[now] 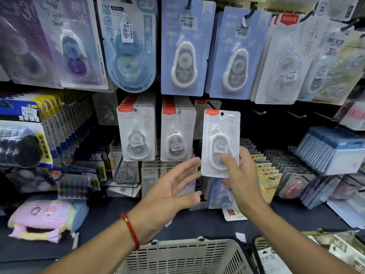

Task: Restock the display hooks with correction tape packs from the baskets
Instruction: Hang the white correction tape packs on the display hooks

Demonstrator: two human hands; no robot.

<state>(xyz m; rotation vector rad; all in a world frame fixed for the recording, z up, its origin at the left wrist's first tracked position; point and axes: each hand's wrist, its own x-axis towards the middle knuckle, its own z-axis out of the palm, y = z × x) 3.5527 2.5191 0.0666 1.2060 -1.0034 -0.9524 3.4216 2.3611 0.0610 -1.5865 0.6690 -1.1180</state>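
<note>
Your right hand point(244, 176) pinches one correction tape pack point(220, 143); your left hand point(167, 191) hovers empty, fingers spread. Two baskets point(183, 256) sit below.

Glossy clear plastic blister pack point(220, 143); matt perforated plastic basket point(183, 258)

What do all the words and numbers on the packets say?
"素雅": white pack gripped by the right hand
"NO.8804": blue pack
"30": top-right pack
"20": neighbouring pack
"CORRECTION TAPE": strip up top
"好用易覆盖": yellow label, left
Price stickers: too blurred.
Left hand: open, nothing written.
</note>
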